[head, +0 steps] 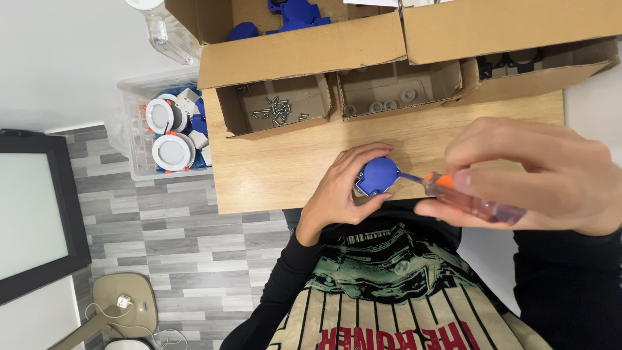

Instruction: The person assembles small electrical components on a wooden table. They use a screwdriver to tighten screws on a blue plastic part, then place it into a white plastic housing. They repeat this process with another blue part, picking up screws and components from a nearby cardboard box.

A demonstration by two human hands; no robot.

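The left hand (337, 191) has its fingers (363, 154) clenched around a small round blue plastic housing (377, 175), held at the near edge of the pale wooden desk (285, 168). The right hand (538, 175) grips an orange-and-clear-handled screwdriver (470, 199), tip at the housing. The tip may well slip off and jab the left fingers, since the part is hand-held. Beyond the fingers sit open cardboard boxes (304, 52) with loose screws (277, 110); grey plank floor (175, 246) lies leftward.
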